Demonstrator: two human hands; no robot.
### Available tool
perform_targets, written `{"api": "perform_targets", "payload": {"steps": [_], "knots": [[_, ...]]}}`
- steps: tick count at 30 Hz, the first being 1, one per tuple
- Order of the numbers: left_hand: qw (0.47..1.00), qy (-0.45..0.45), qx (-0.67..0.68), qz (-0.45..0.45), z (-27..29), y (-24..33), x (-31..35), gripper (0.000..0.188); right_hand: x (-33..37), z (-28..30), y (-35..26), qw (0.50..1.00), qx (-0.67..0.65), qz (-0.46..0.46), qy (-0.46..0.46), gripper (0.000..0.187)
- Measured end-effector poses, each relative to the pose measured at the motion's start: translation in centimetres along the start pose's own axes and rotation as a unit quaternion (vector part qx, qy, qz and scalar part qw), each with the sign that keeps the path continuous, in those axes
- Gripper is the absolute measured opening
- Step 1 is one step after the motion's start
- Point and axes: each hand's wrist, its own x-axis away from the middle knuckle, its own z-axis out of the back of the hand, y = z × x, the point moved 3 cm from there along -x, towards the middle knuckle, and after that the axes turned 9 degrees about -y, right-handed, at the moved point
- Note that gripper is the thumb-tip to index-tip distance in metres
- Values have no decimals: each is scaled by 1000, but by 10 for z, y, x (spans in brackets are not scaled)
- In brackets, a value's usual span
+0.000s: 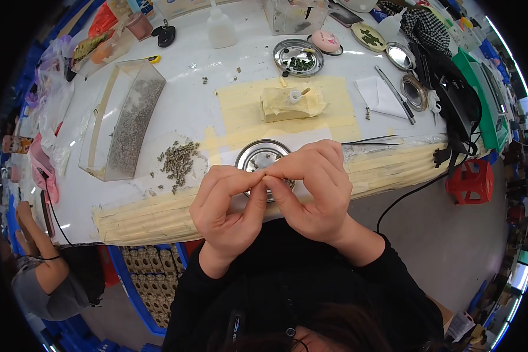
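Observation:
My left hand (232, 205) and my right hand (314, 190) meet fingertip to fingertip over a small round metal dish (253, 151). Thumb and forefinger of each are pinched together, and whatever sits between them is too small to make out. Part of the dish is hidden behind my fingers; a few tiny pieces show inside it. To the left of my left hand, a loose heap of small metal-coloured parts (179, 164) lies on the white table. Beyond the dish stands a block wrapped in yellow tape (293, 104), with a small white piece and a thin stick on top.
A clear bin of small grey parts (132, 117) stands at the left. Farther back are a metal plate with dark green pieces (298, 57) and a white squeeze bottle (221, 26). Tweezers (369, 141) lie right of the dish. Another person's arm (44, 246) shows at far left.

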Motion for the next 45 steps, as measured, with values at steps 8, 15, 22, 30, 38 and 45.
{"api": "perform_targets", "payload": {"steps": [8, 15, 22, 30, 38, 45], "knots": [[1000, -6, -1, -6, 0, 1, -1, 20, 5, -2, 7, 995, -70, -73, -18, 11], [1000, -7, 2, -2, 0, 2, -2, 19, 2, -2, 8, 998, -38, -47, -9, 10], [1000, -2, 7, -2, 1, 1, -2, 19, 2, -2, 6, 999, -24, -32, -2, 11], [1000, -2, 9, 0, 0, 0, -1, 20, 2, -1, 2, 1000, -3, -23, -3, 11], [1000, -2, 5, 0, 1, 1, -1, 20, 2, -1, 5, 999, -31, -43, 0, 12], [1000, -8, 4, -10, 1, 1, -1, 22, 2, 1, -1, 1000, -7, -4, 0, 12]]}}
